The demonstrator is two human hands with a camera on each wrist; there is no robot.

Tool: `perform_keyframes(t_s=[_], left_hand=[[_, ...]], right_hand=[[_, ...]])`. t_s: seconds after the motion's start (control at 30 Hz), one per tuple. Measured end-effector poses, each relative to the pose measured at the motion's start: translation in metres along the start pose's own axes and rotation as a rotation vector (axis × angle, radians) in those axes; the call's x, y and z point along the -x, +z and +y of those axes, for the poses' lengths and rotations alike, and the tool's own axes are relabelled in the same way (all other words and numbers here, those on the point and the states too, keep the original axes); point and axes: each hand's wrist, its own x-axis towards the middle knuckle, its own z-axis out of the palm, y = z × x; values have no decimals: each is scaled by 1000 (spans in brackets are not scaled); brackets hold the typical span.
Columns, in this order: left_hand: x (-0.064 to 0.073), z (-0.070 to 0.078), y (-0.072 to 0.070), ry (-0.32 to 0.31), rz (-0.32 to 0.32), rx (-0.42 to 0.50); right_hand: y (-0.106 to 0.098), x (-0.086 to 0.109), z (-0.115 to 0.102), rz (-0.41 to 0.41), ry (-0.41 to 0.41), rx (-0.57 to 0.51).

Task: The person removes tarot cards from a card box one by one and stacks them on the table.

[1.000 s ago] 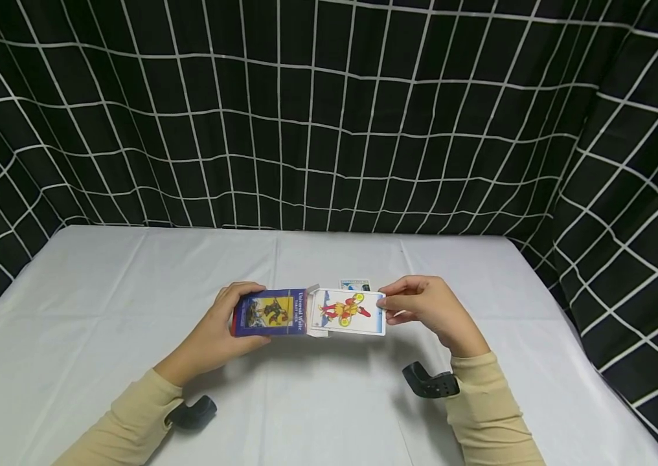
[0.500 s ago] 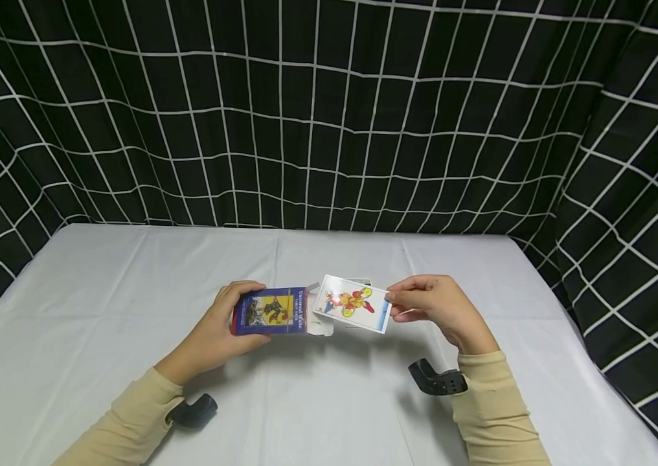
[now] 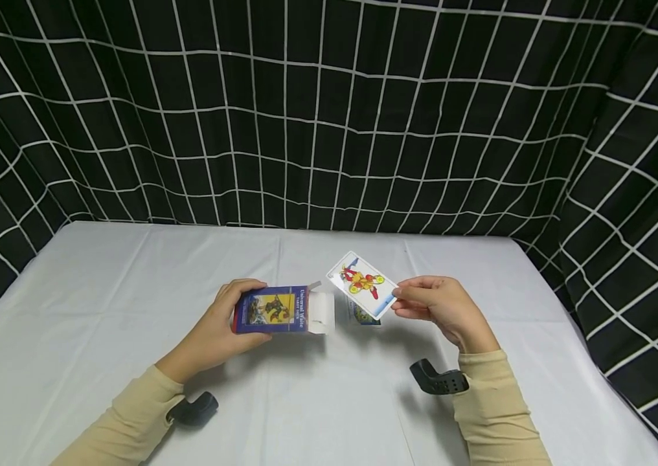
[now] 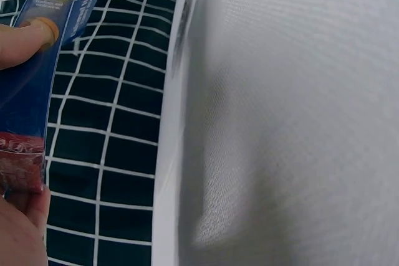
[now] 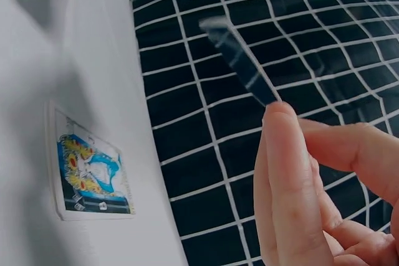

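Observation:
A blue tarot card box lies sideways in the grip of my left hand, thumb and fingers on its opposite long edges. Its white end flap stands unfolded toward the right. The left wrist view shows the box's blue and red side. My right hand pinches one tarot card by its corner, tilted in the air right of the box. Seen from the right wrist, this held card is nearly edge-on. Below it, another tarot card lies face up on the table, partly hidden in the head view.
A white cloth covers the table. Black curtains with a white grid rise behind it and at both sides. Dark wrist-camera mounts stick out from both sleeves.
My right hand has drawn the card away from the box's flap, up and to the right, and turned it diagonally. The left hand and box have barely moved.

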Motion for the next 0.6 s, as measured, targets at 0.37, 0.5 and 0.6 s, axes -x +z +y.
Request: perform_keyframes(t_s=[0.37, 0.5, 0.6], left_hand=[[1, -1, 0, 3, 1, 3], [0, -1, 1, 9, 3, 4], [0, -1, 0, 13, 5, 4]], right_hand=[[1, -9, 12, -14, 23, -80], [1, -14, 19, -11, 41, -75], [1, -17, 23, 0, 58, -82]])
